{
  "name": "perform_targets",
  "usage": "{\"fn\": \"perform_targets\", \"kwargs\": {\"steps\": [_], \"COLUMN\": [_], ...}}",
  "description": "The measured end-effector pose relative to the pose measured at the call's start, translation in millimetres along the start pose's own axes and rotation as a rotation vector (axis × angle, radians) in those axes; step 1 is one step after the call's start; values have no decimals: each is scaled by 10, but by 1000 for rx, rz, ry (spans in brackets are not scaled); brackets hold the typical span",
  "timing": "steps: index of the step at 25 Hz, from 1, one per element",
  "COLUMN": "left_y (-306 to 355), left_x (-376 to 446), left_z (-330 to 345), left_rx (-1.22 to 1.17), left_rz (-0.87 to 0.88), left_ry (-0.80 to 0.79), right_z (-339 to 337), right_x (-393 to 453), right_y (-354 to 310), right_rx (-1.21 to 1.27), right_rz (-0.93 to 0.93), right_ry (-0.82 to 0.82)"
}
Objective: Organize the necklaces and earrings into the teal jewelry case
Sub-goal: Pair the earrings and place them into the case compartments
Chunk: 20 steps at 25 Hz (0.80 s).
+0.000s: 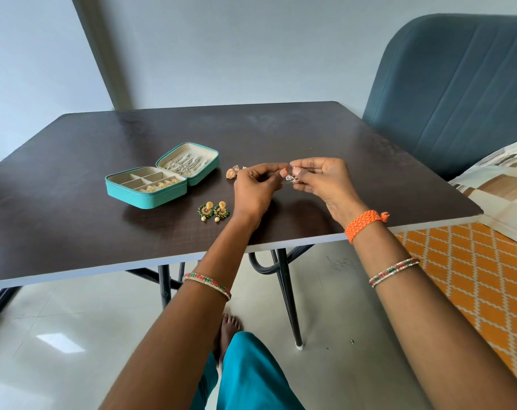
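The teal case (pixel 162 180) is seen lying open on the dark table (pixel 73 179), left of centre. In its lid, the far right half, a tangle of silver chains (pixel 183 164) is held; the number of necklaces cannot be told. In the near half, gold pieces (pixel 162 184) are seated in the slots along the near-right side; roughly four are made out, though the count is uncertain. The remaining compartments appear unfilled.

Outside the case, one pair of green-and-gold earrings (pixel 214 211) is counted, two pieces, lying just near and right of the case. A second group of peach-gold earrings (pixel 235 172) is noted to the right of the lid, partly hidden by the left hand (pixel 255 187); at least two are visible.

A small clear-stoned earring (pixel 289 179) is held above the table between both hands. It is pinched by the fingertips of the left hand and of the right hand (pixel 322 182), the other fingers being curled.

Judgement: the task is partly complete; necklaces seem stowed, and three lots of earrings are left.
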<state>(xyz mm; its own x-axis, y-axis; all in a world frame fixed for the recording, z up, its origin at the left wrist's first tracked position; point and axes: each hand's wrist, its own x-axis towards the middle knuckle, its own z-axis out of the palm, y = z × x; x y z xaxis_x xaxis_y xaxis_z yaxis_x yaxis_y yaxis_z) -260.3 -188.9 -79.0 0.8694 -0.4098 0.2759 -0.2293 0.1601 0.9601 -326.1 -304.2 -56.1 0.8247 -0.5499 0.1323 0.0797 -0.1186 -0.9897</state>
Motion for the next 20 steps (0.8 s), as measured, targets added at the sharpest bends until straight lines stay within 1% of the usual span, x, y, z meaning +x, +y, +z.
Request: {"fn": "perform_targets", "kwargs": {"steps": [2, 3, 5, 8, 10, 13, 16, 20], "left_y": [23, 47, 125, 236, 256, 261, 262, 302], "left_x": [-73, -123, -231, -330, -339, -308, -263, -217], "left_z": [-83, -139, -246, -326, -339, -346, -359, -358], "left_rx": [3, 55, 230, 602, 753, 793, 796, 776], "left_rz": [-14, -9, -17, -32, 8, 3, -57, -114], "left_ry": [12, -4, -74, -187, -213, -216, -221, -289], "right_z": [-50, -70, -72, -7, 27, 0, -29, -29], "right_x": [-55, -94, -184, -264, -260, -218, -211, -188], "right_y": [-43, -62, -65, 9, 88, 162, 170, 117], "right_rx": [-61, -72, -102, -274, -394, -496, -502, -509], "right_rz": [-28, -43, -81, -166, -206, -213, -192, -165], "right_ry": [-39, -70, -129, -184, -192, -198, -237, -313]}}
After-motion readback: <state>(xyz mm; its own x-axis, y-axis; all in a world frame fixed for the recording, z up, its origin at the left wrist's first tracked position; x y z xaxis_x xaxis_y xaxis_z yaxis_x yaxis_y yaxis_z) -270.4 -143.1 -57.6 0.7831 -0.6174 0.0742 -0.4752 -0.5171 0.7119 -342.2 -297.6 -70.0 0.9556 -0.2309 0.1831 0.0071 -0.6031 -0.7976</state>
